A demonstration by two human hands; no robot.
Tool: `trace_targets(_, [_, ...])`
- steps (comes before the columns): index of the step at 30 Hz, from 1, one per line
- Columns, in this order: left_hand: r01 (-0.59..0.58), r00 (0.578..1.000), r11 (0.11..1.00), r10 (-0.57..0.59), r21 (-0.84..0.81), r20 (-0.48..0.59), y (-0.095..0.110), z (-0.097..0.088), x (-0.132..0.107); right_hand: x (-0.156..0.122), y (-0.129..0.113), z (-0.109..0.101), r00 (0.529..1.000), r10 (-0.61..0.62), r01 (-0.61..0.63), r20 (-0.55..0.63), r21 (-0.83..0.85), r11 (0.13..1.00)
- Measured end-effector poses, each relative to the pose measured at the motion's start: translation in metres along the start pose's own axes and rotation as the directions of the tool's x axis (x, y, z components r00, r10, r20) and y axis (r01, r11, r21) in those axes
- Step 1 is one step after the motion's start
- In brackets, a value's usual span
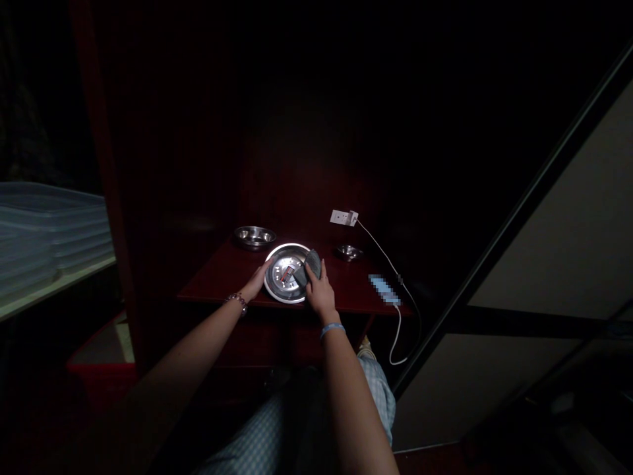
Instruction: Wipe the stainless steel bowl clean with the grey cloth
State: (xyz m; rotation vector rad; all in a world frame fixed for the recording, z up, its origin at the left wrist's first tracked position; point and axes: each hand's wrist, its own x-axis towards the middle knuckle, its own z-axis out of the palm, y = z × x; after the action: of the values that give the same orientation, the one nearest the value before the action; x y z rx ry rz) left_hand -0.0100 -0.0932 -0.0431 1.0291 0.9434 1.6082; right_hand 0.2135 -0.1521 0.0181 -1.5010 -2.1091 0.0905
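A round, shiny metal basin (283, 295) with a bright rim is at the front middle of the dark red shelf. My left hand (256, 280) grips the basin's left rim. On the other side, my right hand (320, 291) holds a dark grey cloth (313, 262) against the right rim and inner wall, and part of the cloth hangs down into the basin. A small red and dark patch shows at the basin's bottom; I cannot tell whether it is a label or a reflection.
The red shelf (212, 280) also bears a metal bowl (254, 236) at back left, a smaller one (349, 252) at back right, and a phone (384, 290) on a white cable. The cable rises to a wall socket (341, 217). Stacked clear plastic containers (54, 224) stand left.
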Motion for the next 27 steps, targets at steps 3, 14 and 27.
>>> trace_targets(3, [0.017,1.000,0.999,-0.017,-0.034,-0.009,0.002,0.003,-0.001,0.001,0.005,0.004,1.000,0.008,-0.009,0.004,0.139,0.990])
trace_targets(14, [0.026,0.998,0.989,-0.035,-0.143,-0.060,0.022,0.015,-0.017,0.023,0.005,0.022,0.925,0.380,-0.152,-0.025,0.891,0.429])
trace_targets(27, [0.064,0.998,0.993,-0.067,-0.097,-0.023,0.033,0.020,-0.024,0.026,0.016,0.039,0.934,0.346,-0.264,0.086,0.818,0.510])
